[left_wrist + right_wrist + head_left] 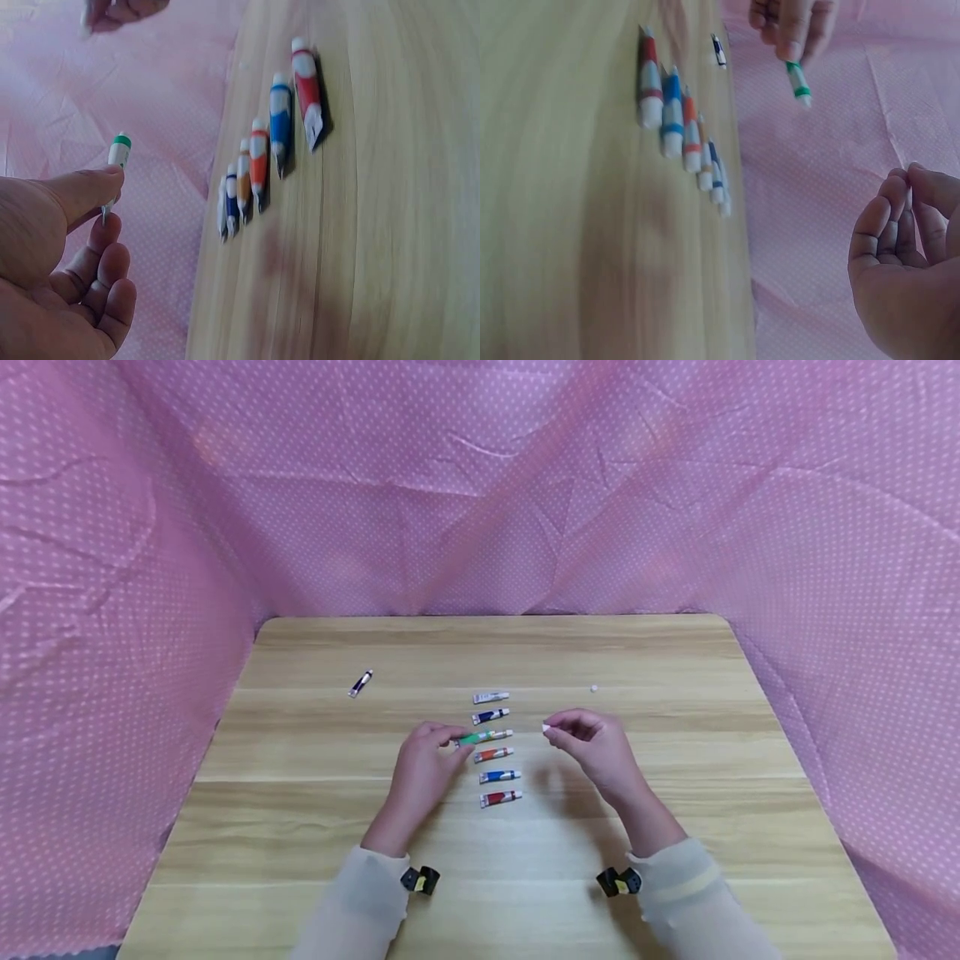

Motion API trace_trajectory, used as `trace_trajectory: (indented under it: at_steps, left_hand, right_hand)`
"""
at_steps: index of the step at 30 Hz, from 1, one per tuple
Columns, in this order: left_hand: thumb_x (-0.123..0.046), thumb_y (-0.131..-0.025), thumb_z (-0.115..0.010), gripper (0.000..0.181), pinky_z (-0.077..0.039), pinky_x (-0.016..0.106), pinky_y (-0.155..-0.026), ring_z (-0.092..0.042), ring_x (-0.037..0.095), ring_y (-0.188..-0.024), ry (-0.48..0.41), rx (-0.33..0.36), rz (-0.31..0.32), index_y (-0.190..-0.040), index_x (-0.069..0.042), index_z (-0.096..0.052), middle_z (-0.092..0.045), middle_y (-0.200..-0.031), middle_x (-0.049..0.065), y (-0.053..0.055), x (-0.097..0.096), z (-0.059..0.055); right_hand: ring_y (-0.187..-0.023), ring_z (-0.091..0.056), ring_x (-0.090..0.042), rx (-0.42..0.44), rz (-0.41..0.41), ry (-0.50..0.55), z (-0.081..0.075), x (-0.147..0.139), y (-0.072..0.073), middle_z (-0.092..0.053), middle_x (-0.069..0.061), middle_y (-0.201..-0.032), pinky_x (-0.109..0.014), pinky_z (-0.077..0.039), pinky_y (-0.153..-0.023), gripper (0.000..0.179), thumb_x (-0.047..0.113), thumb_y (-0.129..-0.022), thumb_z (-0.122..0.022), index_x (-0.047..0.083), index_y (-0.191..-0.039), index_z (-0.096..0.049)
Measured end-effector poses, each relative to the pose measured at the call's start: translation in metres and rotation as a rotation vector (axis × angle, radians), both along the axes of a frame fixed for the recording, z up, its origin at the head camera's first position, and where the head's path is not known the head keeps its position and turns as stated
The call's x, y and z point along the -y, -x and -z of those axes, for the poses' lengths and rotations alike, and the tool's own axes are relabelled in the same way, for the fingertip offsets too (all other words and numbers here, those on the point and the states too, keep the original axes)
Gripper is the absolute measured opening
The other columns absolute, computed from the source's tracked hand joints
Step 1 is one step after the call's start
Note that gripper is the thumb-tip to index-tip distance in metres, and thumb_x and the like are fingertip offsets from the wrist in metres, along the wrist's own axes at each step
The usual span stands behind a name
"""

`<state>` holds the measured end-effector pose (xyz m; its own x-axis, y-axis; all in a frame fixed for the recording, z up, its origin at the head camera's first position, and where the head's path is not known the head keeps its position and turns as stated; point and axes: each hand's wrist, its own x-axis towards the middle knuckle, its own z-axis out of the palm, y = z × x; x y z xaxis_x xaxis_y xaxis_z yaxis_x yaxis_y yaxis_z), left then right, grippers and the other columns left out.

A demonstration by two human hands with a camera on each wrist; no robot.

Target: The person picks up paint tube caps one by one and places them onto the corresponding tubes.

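Observation:
My left hand (pixel 426 768) pinches a small green paint tube (pixel 118 154) between thumb and fingers, above the table, its nozzle end pointing right in the head view. There it overlaps an ochre tube (pixel 244 180) in the row below. My right hand (pixel 600 752), held to the right of the row, pinches a small white cap (pixel 546 728) between thumb and fingertips. In the right wrist view the fingertips mostly hide that cap. The green tube (pixel 798 82) appears across from the right hand, apart from it.
Tubes lie in a column on the wooden table (pixel 300 827): white (pixel 491 697), dark blue (pixel 491 717), ochre, orange (pixel 493 755), blue (pixel 500 776) and red (pixel 501 798). A dark tube (pixel 361 683) lies far left. Another white cap (pixel 594 688) rests back right. Pink dotted cloth (pixel 480 527) surrounds the table.

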<state>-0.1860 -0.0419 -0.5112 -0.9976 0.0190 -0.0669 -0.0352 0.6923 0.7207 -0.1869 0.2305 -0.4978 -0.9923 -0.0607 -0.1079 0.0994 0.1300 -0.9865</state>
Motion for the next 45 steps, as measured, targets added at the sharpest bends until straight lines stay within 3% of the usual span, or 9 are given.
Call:
trace_trajectory:
  at_steps: [7,17,22,33,40,45]
  left_hand:
    - [-0.028,-0.098,-0.083,0.025,-0.059,0.045,-0.104,-0.068,0.026,-0.117,-0.02,-0.001,0.032,-0.123,-0.026,-0.082,-0.071,-0.123,0.001,-0.007,-0.012,-0.009]
    - [-0.031,-0.097,-0.084,0.027,-0.061,0.04,-0.1,-0.066,0.022,-0.113,-0.031,-0.022,0.072,-0.124,-0.028,-0.082,-0.069,-0.118,-0.004,-0.018,-0.023,-0.021]
    - [-0.031,-0.097,-0.083,0.03,-0.061,0.04,-0.101,-0.067,0.024,-0.116,-0.043,-0.03,0.089,-0.126,-0.027,-0.081,-0.07,-0.12,-0.004,-0.021,-0.025,-0.022]
    - [-0.029,-0.098,-0.083,0.027,-0.062,0.041,-0.099,-0.068,0.02,-0.113,-0.004,-0.093,0.123,-0.124,-0.026,-0.082,-0.072,-0.121,-0.002,-0.027,-0.029,-0.02]
    - [-0.029,-0.098,-0.083,0.028,-0.061,0.041,-0.099,-0.068,0.023,-0.114,0.006,-0.083,0.113,-0.125,-0.026,-0.081,-0.071,-0.122,-0.001,-0.03,-0.031,-0.02]
    - [-0.029,-0.098,-0.082,0.028,-0.061,0.04,-0.098,-0.068,0.028,-0.115,-0.009,-0.061,0.104,-0.126,-0.027,-0.081,-0.07,-0.121,-0.002,-0.032,-0.033,-0.021]
  right_hand:
    - [-0.098,-0.071,-0.02,0.047,-0.031,-0.065,0.008,0.011,-0.003,-0.079,-0.005,-0.111,-0.032,-0.063,-0.087,0.02,0.017,-0.099,-0.081,0.008,-0.117,-0.08]
    - [-0.095,-0.068,-0.02,0.029,-0.035,-0.133,0.008,0.021,-0.006,-0.079,-0.006,-0.109,-0.024,-0.057,-0.077,0.017,0.016,-0.099,-0.08,0.011,-0.115,-0.08]
    - [-0.094,-0.068,-0.022,0.039,-0.033,-0.148,0.009,0.024,-0.008,-0.078,-0.006,-0.108,-0.024,-0.057,-0.077,0.014,0.015,-0.099,-0.081,0.015,-0.113,-0.081]
    - [-0.091,-0.067,-0.022,0.061,-0.035,-0.171,0.014,0.025,-0.011,-0.079,-0.006,-0.105,-0.023,-0.055,-0.075,0.017,0.016,-0.099,-0.081,0.012,-0.115,-0.081]
    - [-0.094,-0.074,-0.021,0.07,-0.055,-0.158,0.017,0.024,-0.014,-0.082,-0.007,-0.106,-0.039,-0.063,-0.09,0.015,0.021,-0.102,-0.078,0.012,-0.112,-0.082]
    - [-0.096,-0.075,-0.026,0.075,-0.077,-0.16,0.018,0.023,-0.015,-0.08,-0.01,-0.103,-0.052,-0.062,-0.096,0.017,0.024,-0.105,-0.074,0.009,-0.111,-0.08]
